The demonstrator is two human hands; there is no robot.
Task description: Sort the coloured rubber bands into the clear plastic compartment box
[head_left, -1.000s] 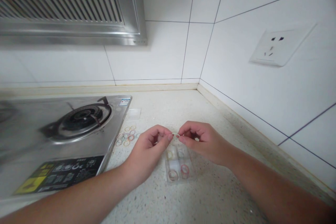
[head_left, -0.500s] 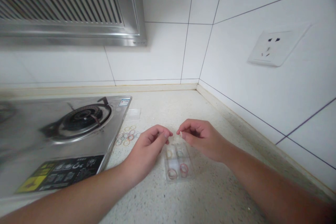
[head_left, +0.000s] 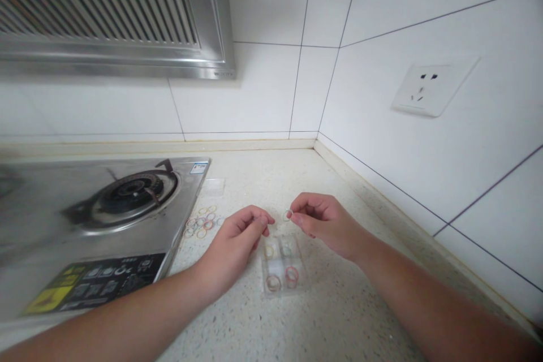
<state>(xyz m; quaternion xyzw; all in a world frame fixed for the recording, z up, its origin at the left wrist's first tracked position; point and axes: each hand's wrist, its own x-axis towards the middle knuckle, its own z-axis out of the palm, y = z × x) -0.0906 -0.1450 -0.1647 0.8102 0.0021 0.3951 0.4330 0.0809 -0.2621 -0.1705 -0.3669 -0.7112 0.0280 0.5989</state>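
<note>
My right hand (head_left: 322, 219) pinches a small pale elastic band (head_left: 287, 215) between thumb and forefinger, above the far edge of a clear compartment box (head_left: 278, 266). Facing it, my left hand (head_left: 240, 233) is closed, thumb against fingers, a small gap from the band; whether anything is in its pinch is hidden. Inside the box, a red band (head_left: 292, 276) and a brownish band (head_left: 274, 282) lie in the near compartments. The far ones hold a yellowish band (head_left: 270, 251) and a greenish band (head_left: 287, 250). Several mixed-colour loose bands (head_left: 202, 223) lie left of my left hand.
A gas stove (head_left: 136, 189) with a black burner stands on the left, beside the loose bands. Near its back right corner lies a clear plastic lid (head_left: 214, 186). A range hood (head_left: 127, 17) hangs above. A wall socket (head_left: 432, 87) is on the right-hand tiles.
The pale band now shows as a ring at my right fingertips. My left fingertips have drawn slightly left, away from it. The view has shifted a little.
</note>
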